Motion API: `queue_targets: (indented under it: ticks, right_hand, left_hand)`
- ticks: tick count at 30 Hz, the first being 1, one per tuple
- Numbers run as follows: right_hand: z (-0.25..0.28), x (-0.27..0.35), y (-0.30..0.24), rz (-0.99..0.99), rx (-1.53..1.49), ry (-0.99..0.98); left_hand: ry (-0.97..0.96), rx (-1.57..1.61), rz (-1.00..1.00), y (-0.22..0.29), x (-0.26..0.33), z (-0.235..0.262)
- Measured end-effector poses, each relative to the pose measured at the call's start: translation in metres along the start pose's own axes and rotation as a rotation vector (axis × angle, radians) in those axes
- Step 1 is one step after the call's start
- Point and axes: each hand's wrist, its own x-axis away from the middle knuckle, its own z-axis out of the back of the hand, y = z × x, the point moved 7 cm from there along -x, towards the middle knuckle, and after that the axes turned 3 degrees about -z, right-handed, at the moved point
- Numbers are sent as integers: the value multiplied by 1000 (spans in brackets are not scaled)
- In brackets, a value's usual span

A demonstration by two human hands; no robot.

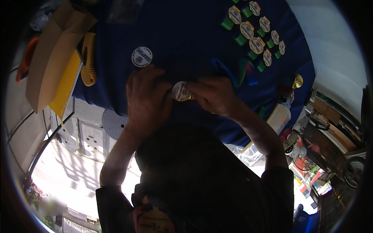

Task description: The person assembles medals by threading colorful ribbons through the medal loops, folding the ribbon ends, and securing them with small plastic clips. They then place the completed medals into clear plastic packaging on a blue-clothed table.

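Note:
A round medal (180, 91) with a white printed sticker on its face is between my two hands, over a dark blue cloth. My right hand (213, 95) pinches its right edge, where a bit of gold shows by the fingers. At the opposite edge, my left hand (148, 99) is curled with its thumb side against the disc; its fingertips are partly in shadow. Just beyond the left fingers a loose-looking round white sticker (142, 57) lies flat on the cloth. A blue and green ribbon (241, 72) is bunched beyond my right hand.
Several gold medals (256, 45) with green ribbons lie at the far right of the blue-covered table (182, 35). A small gold trophy cup (297, 81) stands near the right edge. To the left are a brown paper bag (54, 50) and a yellow-handled saw (89, 58).

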Motion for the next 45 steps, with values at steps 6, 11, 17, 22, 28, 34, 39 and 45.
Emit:
queue_targets:
  ticks: [6, 11, 17, 22, 28, 34, 39, 45]
  right_hand:
    - [1, 5, -1, -20, -5, 43]
    - [0, 4, -4, 10, -12, 37]
    - [0, 4, -1, 22, -15, 52]
    - [8, -1, -7, 41, -121, 96]
    - [6, 1, -6, -4, -57, 20]
    - [3, 8, 0, -52, -44, 33]
    - [5, 7, -4, -2, -37, 95]
    - [4, 7, -4, -53, -20, 67]
  left_hand:
    - [60, -35, 6, 9, 8, -9]
    - [116, -29, 69, 2, -1, 9]
    - [343, -205, 103, -50, -22, 81]
    - [691, -318, 105, -79, -29, 181]
    - [647, -915, 32, -100, -63, 293]
    - [361, -890, -186, -99, -99, 237]
    - [348, -970, -101, -144, -137, 233]
    - [317, -796, -23, -183, -149, 239]
